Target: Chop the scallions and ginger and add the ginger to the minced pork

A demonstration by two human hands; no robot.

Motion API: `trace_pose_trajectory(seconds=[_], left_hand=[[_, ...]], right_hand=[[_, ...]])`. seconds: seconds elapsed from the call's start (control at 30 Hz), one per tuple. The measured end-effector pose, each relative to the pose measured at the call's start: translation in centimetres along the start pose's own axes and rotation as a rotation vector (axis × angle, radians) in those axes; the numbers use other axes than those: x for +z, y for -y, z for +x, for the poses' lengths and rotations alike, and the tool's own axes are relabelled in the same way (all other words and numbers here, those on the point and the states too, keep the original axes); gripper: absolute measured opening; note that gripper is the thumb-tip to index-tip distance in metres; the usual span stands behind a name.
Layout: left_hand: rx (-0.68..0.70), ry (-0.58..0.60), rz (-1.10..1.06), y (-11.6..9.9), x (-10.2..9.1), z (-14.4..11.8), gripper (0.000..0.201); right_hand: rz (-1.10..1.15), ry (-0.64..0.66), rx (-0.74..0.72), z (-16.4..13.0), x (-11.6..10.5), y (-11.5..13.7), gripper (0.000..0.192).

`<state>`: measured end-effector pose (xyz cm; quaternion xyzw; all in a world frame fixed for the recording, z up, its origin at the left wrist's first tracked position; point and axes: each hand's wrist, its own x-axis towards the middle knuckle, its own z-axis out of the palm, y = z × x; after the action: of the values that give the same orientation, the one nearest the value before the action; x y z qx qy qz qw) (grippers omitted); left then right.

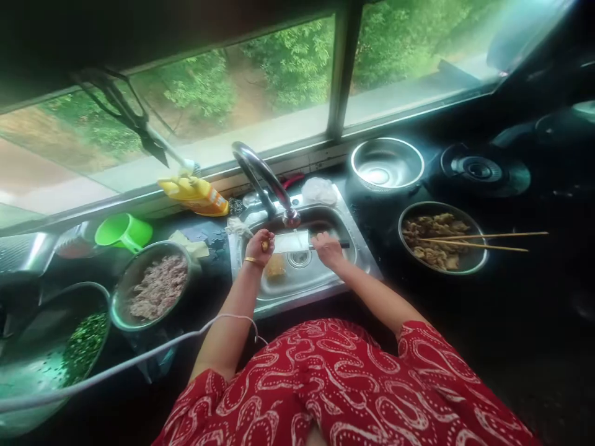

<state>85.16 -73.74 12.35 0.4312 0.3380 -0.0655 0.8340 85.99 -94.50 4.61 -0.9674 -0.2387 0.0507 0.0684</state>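
Head view, minced-meat bowl point(155, 286), chopsticks-topped food bowl point(441, 238)

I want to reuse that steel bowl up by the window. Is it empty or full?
Empty. The steel bowl by the window shows only its bare shiny bottom, unlike the bowl with chopsticks nearer the person, which holds cooked food.

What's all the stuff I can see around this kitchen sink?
Cleaver: one, silver, held over the sink.
Sink: one, steel, centre.
Tap: one, chrome, behind sink.
Minced meat bowl: one, steel, left.
Greens colander: one, steel, far left.
Green cup: one, left.
Yellow bottle: one, lying on the sill.
Empty bowl: one, steel, right.
Cooked food bowl: one, right.
Chopsticks: two, pale, across that bowl.
Left hand: at the blade.
Right hand: gripping the handle.
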Motion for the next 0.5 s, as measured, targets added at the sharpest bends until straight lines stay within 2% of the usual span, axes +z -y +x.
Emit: trace_pose_trajectory(seconds=[0.1,0.17,0.27,0.33,0.43,0.47,0.5], left_hand=[[0.053,-0.049,-0.011,-0.6,-1.6,0.9,0.019],[0.106,-0.096,0.009,-1.1,-2.2,1.9,0.017],[0.21,-0.198,0.085,-2.1,-2.7,4.3,0.022],[0.258,-0.268,0.151,-3.0,-2.8,6.1,0.028],[0.257,-0.303,0.215,-4.4,-2.9,8.8,0.029],[0.246,-0.288,0.21,-4.8,-3.0,9.5,0.024],[0.213,-0.226,0.187,-5.1,-3.1,10.1,0.017]], right_hand=[[0.187,0.034,0.076,0.6,0.4,0.3,0.016],[0.45,0.157,0.192,0.5,0.9,0.1,0.004],[1.012,0.408,0.405,-0.3,1.4,-0.4,0.013],[1.337,0.52,0.494,-1.0,1.4,-0.8,0.02],[1.587,0.651,0.491,-2.4,1.1,-1.6,0.032],[1.63,0.69,0.474,-3.0,0.9,-1.9,0.035],[1.66,0.724,0.458,-3.6,0.7,-2.2,0.037]])
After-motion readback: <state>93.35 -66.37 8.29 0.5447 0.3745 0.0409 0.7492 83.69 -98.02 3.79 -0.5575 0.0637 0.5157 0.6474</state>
